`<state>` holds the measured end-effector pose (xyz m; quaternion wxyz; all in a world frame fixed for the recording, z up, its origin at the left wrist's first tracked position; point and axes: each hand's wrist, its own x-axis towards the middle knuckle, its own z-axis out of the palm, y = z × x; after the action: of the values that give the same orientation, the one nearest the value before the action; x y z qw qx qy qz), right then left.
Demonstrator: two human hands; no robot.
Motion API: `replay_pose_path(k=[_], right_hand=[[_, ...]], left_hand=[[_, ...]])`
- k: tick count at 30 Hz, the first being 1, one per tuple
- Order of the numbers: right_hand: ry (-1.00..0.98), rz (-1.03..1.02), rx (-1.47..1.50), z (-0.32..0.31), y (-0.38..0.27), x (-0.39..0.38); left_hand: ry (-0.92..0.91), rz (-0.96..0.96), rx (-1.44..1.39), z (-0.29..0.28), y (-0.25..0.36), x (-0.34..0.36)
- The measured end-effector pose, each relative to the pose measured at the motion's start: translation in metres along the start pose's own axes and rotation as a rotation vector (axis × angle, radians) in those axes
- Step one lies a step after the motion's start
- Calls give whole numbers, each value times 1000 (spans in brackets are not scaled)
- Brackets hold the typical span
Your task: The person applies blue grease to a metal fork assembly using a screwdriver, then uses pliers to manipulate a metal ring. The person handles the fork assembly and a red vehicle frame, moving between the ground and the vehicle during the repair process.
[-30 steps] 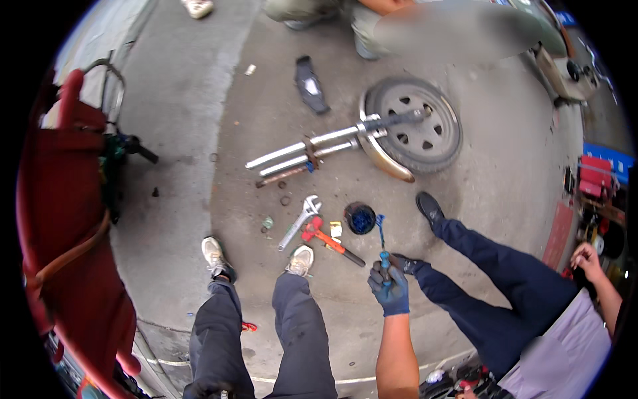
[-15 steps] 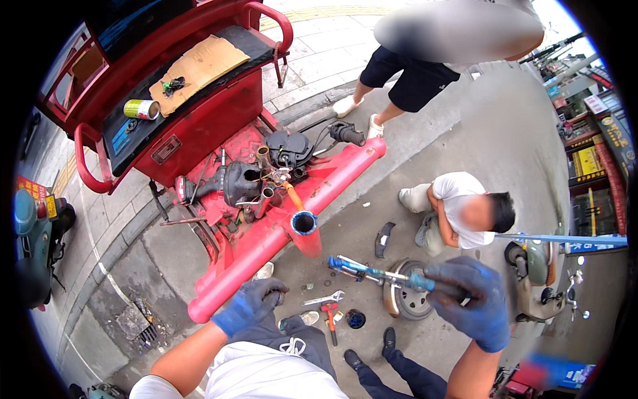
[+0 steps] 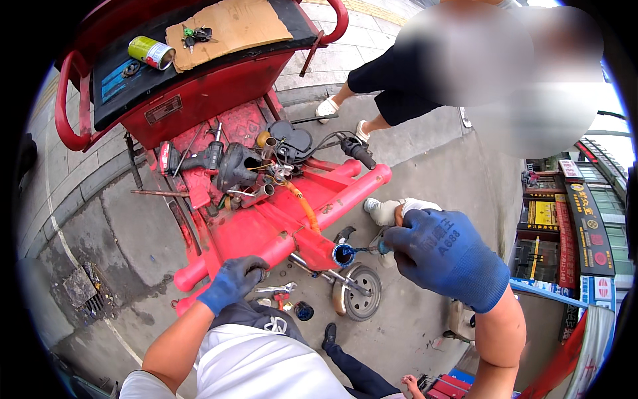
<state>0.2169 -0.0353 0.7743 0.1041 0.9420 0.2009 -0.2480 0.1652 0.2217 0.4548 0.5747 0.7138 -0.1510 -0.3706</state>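
My right hand, in a blue glove with darkened fingers, is closed round a thin rod-like tool smeared with blue grease. The tool's tip reaches the open mouth of a red steering tube, whose rim carries blue grease. This tube juts from the red front frame of a cargo tricycle. At the frame's near side is my left hand, gloved in blue too. Its fingers are curled together beside the red crossbar, and what they hold, if anything, is hidden.
Below the frame lie a wheel with fork legs, an adjustable wrench and a small pot of blue grease. A cordless drill rests on the red floor plate. The seat holds cardboard and a can. People stand and crouch nearby.
My right hand has brought the greased tool left to the tube mouth. My left hand has shifted left and up. The view has turned, and the crouching person is now mostly hidden behind my glove.
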Motion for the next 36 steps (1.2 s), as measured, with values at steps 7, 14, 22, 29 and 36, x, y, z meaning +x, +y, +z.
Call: replay_pose_path(k=[7,14,22,29,36], right_hand=[[-122,15,43,-1,-12,6],[-147,-76,-157,-11,-38,16],[-93,-273,-232,-12,-39,44],[-144,-188,-123,-10,-36,32],[85,205,266,-24,-13,-23]], left_hand=[[-23,-16,-90,-9,6,1],[-68,-26,-30,-10,7,7],[-15,-1,-69,-21,2,-4],[-28,73,-65,-16,-2,2],[-107,-47,-212,-25,7,5]])
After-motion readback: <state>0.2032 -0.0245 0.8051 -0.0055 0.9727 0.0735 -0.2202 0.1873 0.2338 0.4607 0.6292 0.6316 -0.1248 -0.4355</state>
